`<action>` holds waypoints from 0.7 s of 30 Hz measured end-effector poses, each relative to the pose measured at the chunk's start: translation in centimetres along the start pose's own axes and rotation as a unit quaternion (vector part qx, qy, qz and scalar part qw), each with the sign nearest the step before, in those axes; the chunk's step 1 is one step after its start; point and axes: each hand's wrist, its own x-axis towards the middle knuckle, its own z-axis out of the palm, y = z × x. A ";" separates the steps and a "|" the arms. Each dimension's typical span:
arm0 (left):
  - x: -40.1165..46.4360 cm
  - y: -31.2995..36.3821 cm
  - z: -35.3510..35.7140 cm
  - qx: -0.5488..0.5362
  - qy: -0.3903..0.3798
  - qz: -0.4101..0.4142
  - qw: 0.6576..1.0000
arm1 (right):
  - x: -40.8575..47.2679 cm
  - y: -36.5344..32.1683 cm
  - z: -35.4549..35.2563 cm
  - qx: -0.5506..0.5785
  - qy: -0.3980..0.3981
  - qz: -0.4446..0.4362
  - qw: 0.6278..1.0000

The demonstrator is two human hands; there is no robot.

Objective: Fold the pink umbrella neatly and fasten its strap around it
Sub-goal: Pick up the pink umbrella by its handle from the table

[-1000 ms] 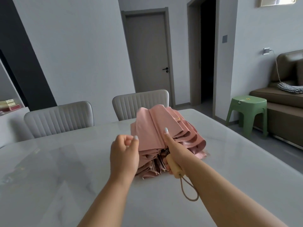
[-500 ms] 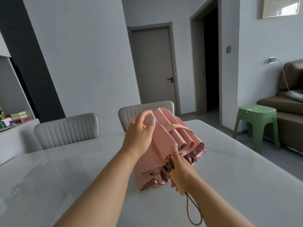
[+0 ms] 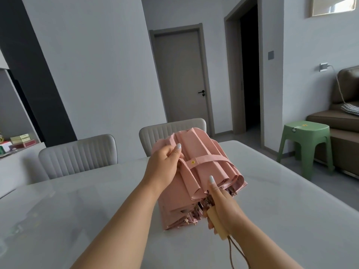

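Note:
The pink umbrella (image 3: pixel 202 152) is collapsed, its cloth bunched in loose pleats, held tilted just above the white table (image 3: pixel 291 210). My right hand (image 3: pixel 223 208) grips its pale wooden handle (image 3: pixel 217 224), thumb stretched up onto the cloth; a brown cord loop hangs from the handle. My left hand (image 3: pixel 165 166) pinches the pleats on the left side, beside the end of the pink strap (image 3: pixel 211 160). The strap lies across the top of the bundle, its yellow snap button (image 3: pixel 193 162) showing near my left fingers. The far side of the strap is hidden behind the cloth.
Two grey padded chairs (image 3: pixel 77 154) stand at the table's far edge. A green plastic stool (image 3: pixel 305 144) and a brown sofa (image 3: pixel 345 121) are on the right. A shelf with boxes (image 3: pixel 19 142) is at the left. A closed door and a dark doorway lie beyond.
My left hand rose from the lower pleats to the upper left of the bundle and now pinches the cloth beside the strap. The strap now lies across the top with its button showing.

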 end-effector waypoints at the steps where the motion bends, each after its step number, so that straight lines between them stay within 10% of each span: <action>1: -0.1 -0.2 -0.2 0.004 0.007 0.009 1.000 | -0.1 0.0 0.1 -0.004 0.000 -0.004 1.000; 7: 3.5 2.0 -3.9 0.036 0.098 0.060 0.993 | -0.3 0.2 0.5 0.008 0.018 -0.023 1.000; 14: 7.7 3.8 -5.1 0.179 -0.083 -0.078 0.977 | -0.3 0.9 0.6 0.012 0.012 -0.005 1.000; 21: 8.2 3.6 -5.1 0.180 -0.107 -0.148 0.967 | -0.9 0.2 0.7 0.011 0.005 -0.004 1.000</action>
